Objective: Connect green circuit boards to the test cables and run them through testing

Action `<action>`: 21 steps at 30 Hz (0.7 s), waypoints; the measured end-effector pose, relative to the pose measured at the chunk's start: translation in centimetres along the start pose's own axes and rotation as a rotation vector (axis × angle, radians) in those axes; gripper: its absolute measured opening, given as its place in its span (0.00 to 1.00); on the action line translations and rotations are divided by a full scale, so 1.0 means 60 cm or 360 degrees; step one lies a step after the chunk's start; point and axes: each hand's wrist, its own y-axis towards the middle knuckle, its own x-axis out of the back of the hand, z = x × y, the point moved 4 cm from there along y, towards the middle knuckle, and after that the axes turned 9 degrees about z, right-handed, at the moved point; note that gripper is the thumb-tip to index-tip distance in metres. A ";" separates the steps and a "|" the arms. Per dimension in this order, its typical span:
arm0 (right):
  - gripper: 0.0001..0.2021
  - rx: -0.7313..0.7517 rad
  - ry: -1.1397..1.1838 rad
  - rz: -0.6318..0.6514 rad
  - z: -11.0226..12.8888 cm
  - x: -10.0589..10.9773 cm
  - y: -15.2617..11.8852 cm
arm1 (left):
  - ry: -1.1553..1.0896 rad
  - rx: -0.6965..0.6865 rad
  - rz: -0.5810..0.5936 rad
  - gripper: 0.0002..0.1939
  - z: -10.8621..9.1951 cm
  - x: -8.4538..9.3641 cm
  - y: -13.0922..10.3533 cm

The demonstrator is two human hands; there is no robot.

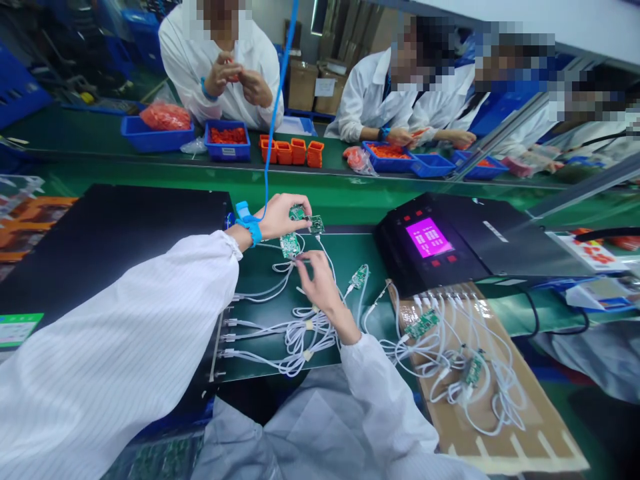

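My left hand (281,215), with a blue wrist strap (249,223) and cord, is closed on a small green circuit board (297,213) at its fingertips. A second circuit board (316,225) is close against those fingers, with a white cable hanging from its lower edge. Below them is another green board (289,245). My right hand (320,283) has its thumb and finger pinched at this lower board's bottom end, where a white cable (284,267) runs. Whether a plug is between those fingertips is hard to make out. Another cabled board (358,277) lies to the right.
Bundled white cables (300,337) lie in front of me, plugged into a black box (150,220) at left. A black device with a lit pink screen (429,238) stands right, above cardboard (520,427) bearing cabled boards. Across the bench, co-workers handle orange parts near blue bins (228,152).
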 end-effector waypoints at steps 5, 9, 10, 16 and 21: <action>0.12 -0.0360 0.0415 -0.0602 -0.018 0.039 -0.005 | 0.0129 -0.0048 0.0023 0.06 -0.027 -0.024 -0.004; 0.15 -0.0398 0.0504 -0.0739 -0.011 0.047 -0.002 | 0.0216 -0.0078 0.0010 0.05 -0.039 -0.031 -0.006; 0.15 -0.0398 0.0517 -0.0766 -0.009 0.048 -0.001 | 0.0234 -0.0097 0.0008 0.04 -0.041 -0.033 -0.006; 0.13 -0.0264 0.0395 -0.0840 0.007 0.046 0.005 | 0.0315 -0.0171 -0.0016 0.04 -0.051 -0.042 -0.008; 0.11 -0.0166 0.0163 -0.0940 0.025 0.056 0.006 | 0.0365 -0.0116 -0.0061 0.04 -0.053 -0.047 -0.010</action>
